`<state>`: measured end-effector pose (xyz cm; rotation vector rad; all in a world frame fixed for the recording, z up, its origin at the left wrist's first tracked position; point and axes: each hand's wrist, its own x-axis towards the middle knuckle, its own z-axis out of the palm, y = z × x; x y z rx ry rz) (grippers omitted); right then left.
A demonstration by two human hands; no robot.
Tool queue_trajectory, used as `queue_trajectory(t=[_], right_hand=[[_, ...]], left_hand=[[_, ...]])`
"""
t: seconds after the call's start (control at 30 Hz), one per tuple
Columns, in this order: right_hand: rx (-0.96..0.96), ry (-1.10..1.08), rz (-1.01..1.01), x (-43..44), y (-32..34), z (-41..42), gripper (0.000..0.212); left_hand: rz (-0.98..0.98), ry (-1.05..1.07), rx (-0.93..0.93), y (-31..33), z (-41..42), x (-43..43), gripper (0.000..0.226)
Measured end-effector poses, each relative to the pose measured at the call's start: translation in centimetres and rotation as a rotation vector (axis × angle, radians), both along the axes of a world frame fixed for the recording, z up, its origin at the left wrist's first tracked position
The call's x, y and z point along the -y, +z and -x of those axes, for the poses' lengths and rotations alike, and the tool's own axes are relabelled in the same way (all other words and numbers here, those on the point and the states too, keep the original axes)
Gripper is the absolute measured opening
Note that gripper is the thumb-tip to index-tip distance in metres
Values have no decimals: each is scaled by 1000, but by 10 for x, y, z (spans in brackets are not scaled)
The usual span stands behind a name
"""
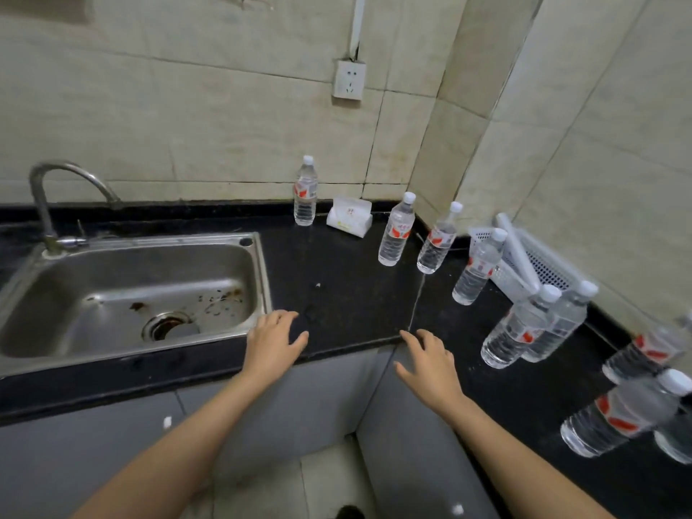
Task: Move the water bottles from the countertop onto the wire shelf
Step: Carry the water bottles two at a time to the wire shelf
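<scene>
- Head view: tiled corner kitchen, black countertop (348, 294) wrapping round the corner; steel sink (127, 290) taken as landmark, tap (56, 196) at its back left.
- Left hand (273, 342) rests flat at the sink's front right corner, fingers spread, holding nothing.
- Right hand (430, 357) further right of the sink at the counter edge, also spread and empty.
- Step, as I judge it: not begun; no bottle lifted. Wire shelf not in sight.
- Water bottles (397, 234), all upright on the counter right of the sink: nine counted, though the last ones at the frame edge are partly cut off.
- One stands alone behind the sink's right end at the wall (305, 192); the rest string away rightward.
- Also: one white paper pack (348, 221), one white plastic basket (539, 264), one wall socket (349, 79).
- Next move likely calls for a reach right to the nearest bottle, a wrap round its body.
</scene>
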<state>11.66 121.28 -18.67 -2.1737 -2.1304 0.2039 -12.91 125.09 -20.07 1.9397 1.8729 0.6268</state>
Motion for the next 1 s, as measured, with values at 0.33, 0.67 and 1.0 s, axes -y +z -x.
queue_trajectory(t=[0.33,0.67,1.0], right_hand=[[-144,22,-60,-178,-12,-45,60],[-118,118,-359,-286,-9,-51,63],[-188,-197,-511,-383,38,-42,81]], left_hand=[[44,136,2,-9,-52,-137,45],[16,195,54,-10,-48,-234,44],[-125,181,158,20,-31,-396,51]])
